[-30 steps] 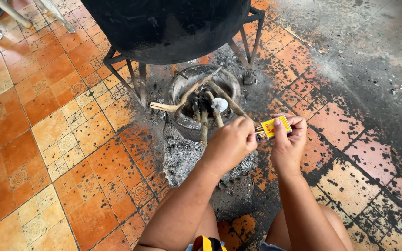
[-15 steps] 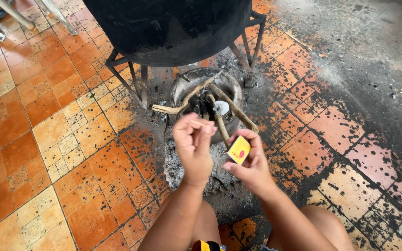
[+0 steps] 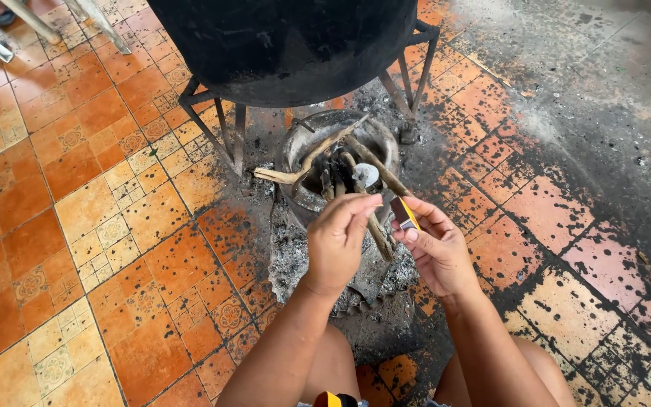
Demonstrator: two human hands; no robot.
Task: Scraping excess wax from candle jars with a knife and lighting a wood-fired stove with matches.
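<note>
Soot-blackened tiles point(image 3: 559, 226), orange and patterned, surround a round clay stove point(image 3: 307, 162) holding rough sticks point(image 3: 325, 147) amid grey ash. Above it a large black pot point(image 3: 280, 38) sits on a metal stand point(image 3: 224, 124); its top is cut off by the frame. The right hand point(image 3: 435, 252) grips a small yellow-and-red matchbox point(image 3: 403, 214), seen edge-on. The left hand point(image 3: 340, 237) pinches a thin match, barely visible, at the box.

Left hand point(image 3: 337, 245) pinching a matchstick point(image 3: 365, 197) level, tip just beside the yellow matchbox point(image 3: 403, 213) gripped edge-on in the right hand point(image 3: 435, 252). Beyond both, sticks point(image 3: 318, 154) crossed inside a round sooty stove point(image 3: 338, 162) on ash-strewn orange floor tiles point(image 3: 107, 226), beneath a big black pot point(image 3: 284, 41) on a metal stand point(image 3: 224, 124).
</note>
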